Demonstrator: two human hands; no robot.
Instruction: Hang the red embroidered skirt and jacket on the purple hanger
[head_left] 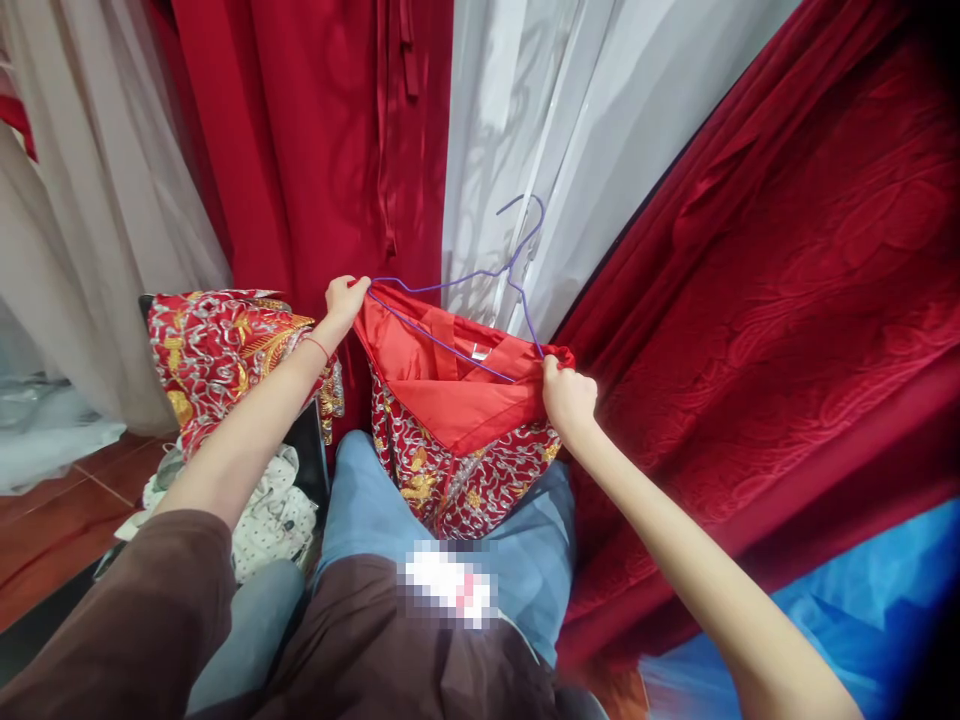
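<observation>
Stretched between my two hands is a red skirt [465,480] with gold and silver embroidery and a plain red lining. A purple wire hanger [480,272] sits inside its top opening, hook pointing up and away from me. My left hand [346,302] is closed on the left end of the waistband, at the hanger's left corner. At the right end, my right hand [570,398] grips the bunched waistband beside the hanger's other corner. The skirt's lower part hangs over my knees. A small white label [481,352] shows in the lining.
To the left, a similar embroidered red garment [225,350] lies over a dark edge, above white dotted cloth [274,520]. Red drapery [300,140] hangs ahead, a large red patterned fabric [795,280] at right. White fabric [517,110] hangs between them; blue cloth [832,610] lies lower right.
</observation>
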